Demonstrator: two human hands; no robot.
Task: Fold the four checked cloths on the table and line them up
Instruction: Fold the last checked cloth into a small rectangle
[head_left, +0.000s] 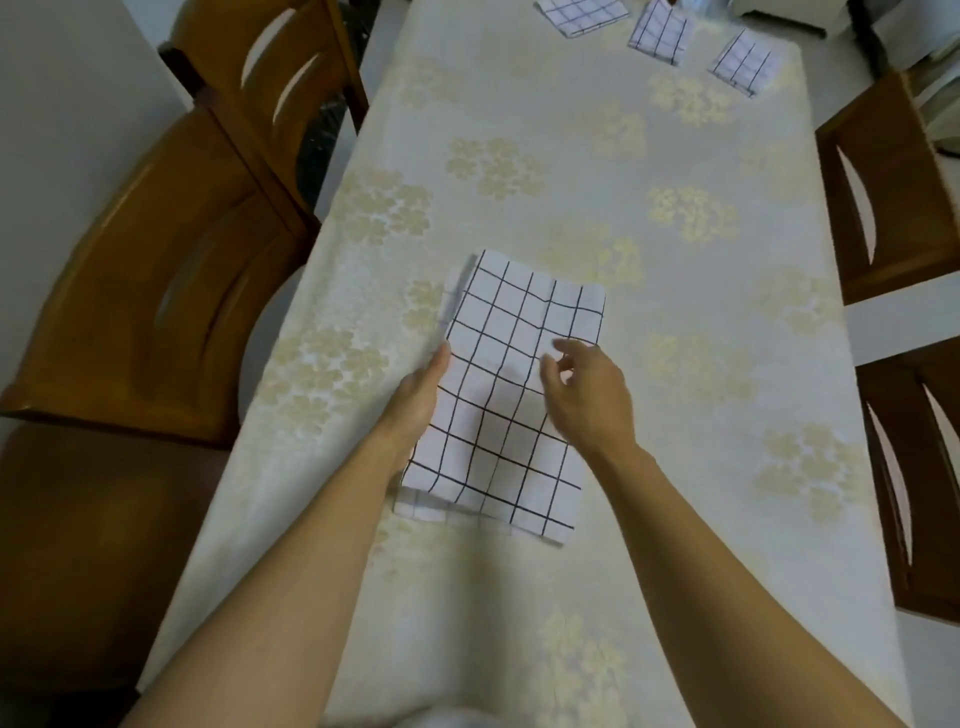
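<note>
A white cloth with a black check (511, 322) lies folded into a long rectangle in the middle of the table. My left hand (418, 397) rests flat along its left edge, fingers straight. My right hand (584, 392) hovers over the cloth's right half with fingers loosely curled and apart, holding nothing. Three folded checked cloths sit in a row at the far end: one at the left (579, 14), one in the middle (661, 32) and one at the right (744, 61).
The table carries a cream tablecloth with pale flower prints (691, 213). Wooden chairs stand on the left (156, 291) and on the right (883, 192). White boxes sit beyond the far end of the table.
</note>
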